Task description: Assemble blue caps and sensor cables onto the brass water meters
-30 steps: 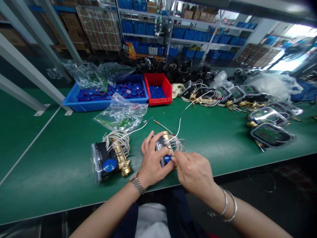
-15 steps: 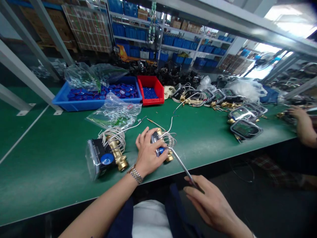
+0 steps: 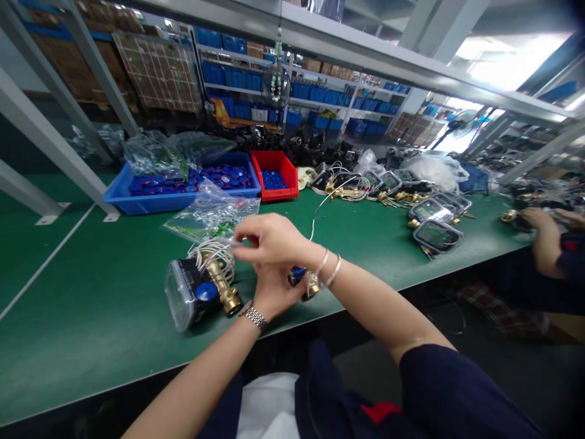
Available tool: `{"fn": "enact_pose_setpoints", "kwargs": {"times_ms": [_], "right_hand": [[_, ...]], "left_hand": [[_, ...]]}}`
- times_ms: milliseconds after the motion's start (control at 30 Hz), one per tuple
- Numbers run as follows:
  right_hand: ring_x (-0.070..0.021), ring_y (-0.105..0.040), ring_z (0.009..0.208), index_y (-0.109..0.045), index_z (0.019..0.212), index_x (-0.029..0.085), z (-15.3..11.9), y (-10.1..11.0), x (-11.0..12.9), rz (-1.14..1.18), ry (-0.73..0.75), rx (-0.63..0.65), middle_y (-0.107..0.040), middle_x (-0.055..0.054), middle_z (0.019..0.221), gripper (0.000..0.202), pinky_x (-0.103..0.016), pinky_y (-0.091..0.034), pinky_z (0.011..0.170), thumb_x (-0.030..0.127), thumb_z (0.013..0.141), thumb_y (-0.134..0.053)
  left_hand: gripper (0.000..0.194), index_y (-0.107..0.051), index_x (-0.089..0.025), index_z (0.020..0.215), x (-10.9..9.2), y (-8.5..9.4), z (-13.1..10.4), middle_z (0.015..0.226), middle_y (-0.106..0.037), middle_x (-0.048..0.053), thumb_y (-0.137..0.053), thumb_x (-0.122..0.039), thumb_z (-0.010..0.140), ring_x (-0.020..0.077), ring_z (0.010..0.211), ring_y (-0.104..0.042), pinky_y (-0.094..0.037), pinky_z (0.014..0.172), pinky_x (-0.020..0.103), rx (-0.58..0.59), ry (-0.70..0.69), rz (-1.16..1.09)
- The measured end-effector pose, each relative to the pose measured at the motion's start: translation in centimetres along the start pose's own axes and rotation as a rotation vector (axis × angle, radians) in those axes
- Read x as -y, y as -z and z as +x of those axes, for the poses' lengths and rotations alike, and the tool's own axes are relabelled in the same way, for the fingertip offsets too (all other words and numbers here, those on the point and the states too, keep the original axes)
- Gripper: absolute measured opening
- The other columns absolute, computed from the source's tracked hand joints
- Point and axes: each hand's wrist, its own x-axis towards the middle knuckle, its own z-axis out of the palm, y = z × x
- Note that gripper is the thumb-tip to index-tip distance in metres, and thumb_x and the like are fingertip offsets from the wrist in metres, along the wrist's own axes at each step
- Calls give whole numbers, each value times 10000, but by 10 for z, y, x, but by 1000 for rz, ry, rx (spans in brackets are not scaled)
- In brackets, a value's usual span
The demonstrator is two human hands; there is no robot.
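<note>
The person's right hand (image 3: pixel 273 239) is near the middle of the frame and crosses above the left hand (image 3: pixel 275 291). Its fingers are bent and blurred, and the fingertips point to the left; one cannot tell whether they are closed on something. The left hand is clamped on a meter (image 3: pixel 312 285), of which a blue cap (image 3: pixel 298 274) and a brass end show, just right of the centre, below the right forearm. A silver watch (image 3: pixel 256 317) is on the left wrist, and two bracelets (image 3: pixel 336 271) are on the right one.

Just to the left of the hands, a second meter (image 3: pixel 193 281) lies on the green counter (image 3: pixel 95 329), with a coil of pale cable (image 3: pixel 216 251) beside its brass pipe. Behind it there is a clear plastic bag (image 3: pixel 208 210), and farther up, a blue tray (image 3: pixel 153 205) with many blue discs and a red bin (image 3: pixel 280 194) with small blue pieces. More meters (image 3: pixel 439 236) lie in the right part of the frame. At the right edge, a co-worker's hand (image 3: pixel 540 218) is near other parts. Shelves with blue boxes (image 3: pixel 317 92) stand in the upper part.
</note>
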Motion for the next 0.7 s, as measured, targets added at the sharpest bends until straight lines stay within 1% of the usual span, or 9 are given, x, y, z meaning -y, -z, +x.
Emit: {"fn": "enact_pose_setpoints", "kwargs": {"times_ms": [33, 133, 233, 300, 367, 433, 533, 600, 700], "right_hand": [[-110, -523, 721, -692, 880, 177, 15, 2, -21, 91, -199, -3, -609, 40, 752, 106, -239, -366, 664, 267, 822, -689], [-101, -535, 654, -667, 1032, 100, 22, 10, -85, 87, -481, -90, -620, 20, 759, 184, -237, -433, 632, 150, 857, -640], [-111, -601, 679, -644, 1043, 128, -30, 17, -125, 34, -682, -192, -652, -11, 872, 217, -257, -518, 621, 329, 968, -617], [-113, -617, 684, -656, 1018, 132, -86, 15, -128, -3, -749, -260, -666, -15, 884, 279, -259, -533, 619, 402, 975, -605], [-125, -580, 592, -713, 949, 110, -150, 6, -111, -57, -768, -349, -665, -28, 751, 360, -255, -485, 550, 393, 997, -495], [-157, -579, 574, -738, 996, 114, -212, -8, -80, -118, -756, -437, -672, -48, 706, 451, -280, -482, 537, 377, 1018, -372], [-200, -651, 677, -692, 1212, 175, -280, -29, -24, -202, -625, -525, -729, -88, 865, 364, -328, -530, 619, 317, 992, -440], [-183, -626, 605, -611, 1353, 211, -295, -34, 11, -354, -222, -410, -697, -41, 767, 416, -317, -498, 549, 187, 948, -521], [-154, -544, 519, -650, 1255, 107, -263, -24, 49, -439, 140, -172, -563, 20, 601, 359, -317, -390, 446, 163, 901, -644]], "left_hand": [[206, -723, -250, 897, 1, 0, 0, 1274, -577, 60, -696, -423, 788, 331, 1361, -427, -369, 1136, 534, 4, -32, 3], [150, -705, -284, 874, 3, 0, 0, 1431, -515, 33, -737, -382, 765, 364, 1443, -310, -259, 1142, 621, 8, -101, 10], [130, -688, -293, 866, 4, 1, 0, 1444, -518, 3, -731, -373, 772, 351, 1451, -298, -236, 1129, 619, 0, -108, 2], [122, -690, -298, 860, 3, 0, 0, 1430, -533, 3, -730, -366, 766, 352, 1440, -312, -230, 1119, 623, -16, -101, -10], [120, -689, -296, 849, 2, -1, 1, 1421, -542, 7, -733, -353, 753, 355, 1432, -320, -228, 1112, 623, -26, -98, -22], [122, -684, -289, 844, 2, -1, 1, 1419, -546, 9, -734, -344, 747, 357, 1432, -321, -227, 1111, 619, -27, -94, -21], [124, -677, -285, 836, 1, -3, 2, 1416, -549, 9, -733, -356, 752, 358, 1433, -322, -229, 1112, 613, -28, -90, -12], [126, -676, -286, 834, 1, -4, 2, 1411, -551, 10, -732, -369, 757, 356, 1434, -324, -235, 1110, 608, -30, -91, -6], [119, -682, -290, 838, 0, -5, 1, 1417, -544, 7, -727, -370, 762, 354, 1439, -320, -241, 1105, 606, -33, -94, 13]]}}
